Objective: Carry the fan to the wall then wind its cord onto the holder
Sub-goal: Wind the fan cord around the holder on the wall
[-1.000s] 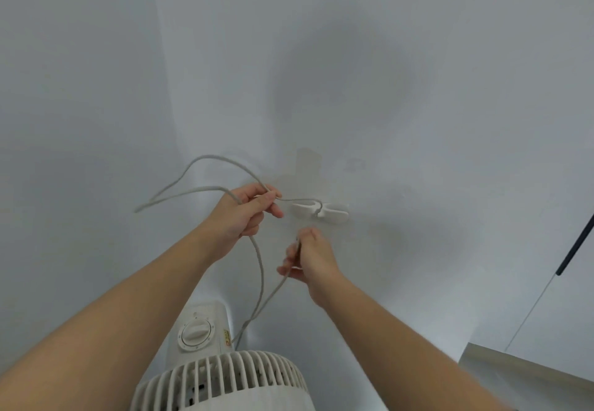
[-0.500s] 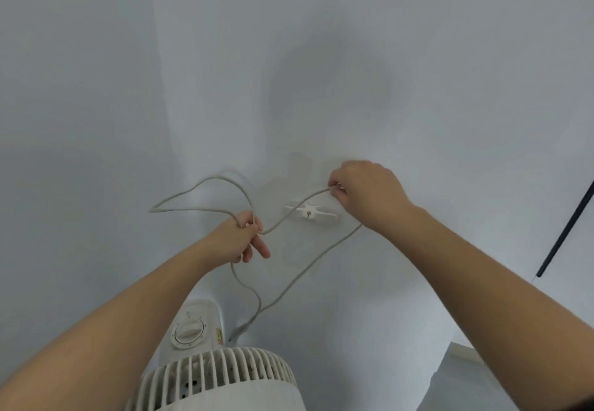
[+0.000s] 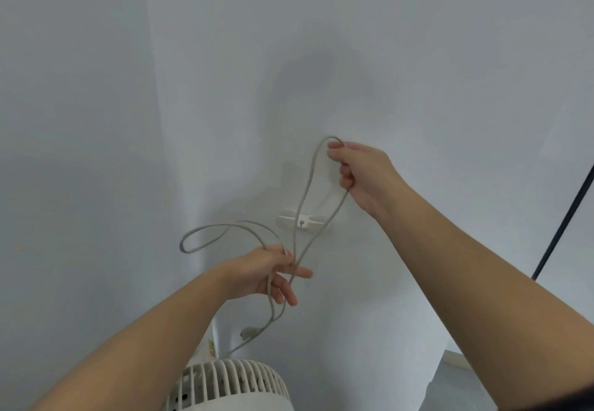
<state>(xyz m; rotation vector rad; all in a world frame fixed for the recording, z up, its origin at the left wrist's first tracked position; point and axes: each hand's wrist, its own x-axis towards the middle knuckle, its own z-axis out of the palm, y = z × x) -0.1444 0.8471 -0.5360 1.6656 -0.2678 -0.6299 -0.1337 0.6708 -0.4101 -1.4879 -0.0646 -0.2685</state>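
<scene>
The fan (image 3: 225,385) stands at 6 o'clock, against the wall. The left hand (image 3: 266,274) pinches slack cord (image 3: 309,182). The right hand (image 3: 363,176) pinches a loop at the holder's (image 3: 302,221) 1 o'clock. Loose tension could let that loop slip off the holder's arms.

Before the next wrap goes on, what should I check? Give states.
1. Fan at the wall, below the holder: ok.
2. Right hand grip on the cord loop, raised above the holder: ok.
3. Left hand holds the slack strands below the holder: ok.
4. Cord seated in the holder's slot: cannot tell, strands cross in front of it.
5. Plug hanging free above the fan: ok.
6. Cord wound up: not ok, a long loop hangs left of the left hand.
</scene>
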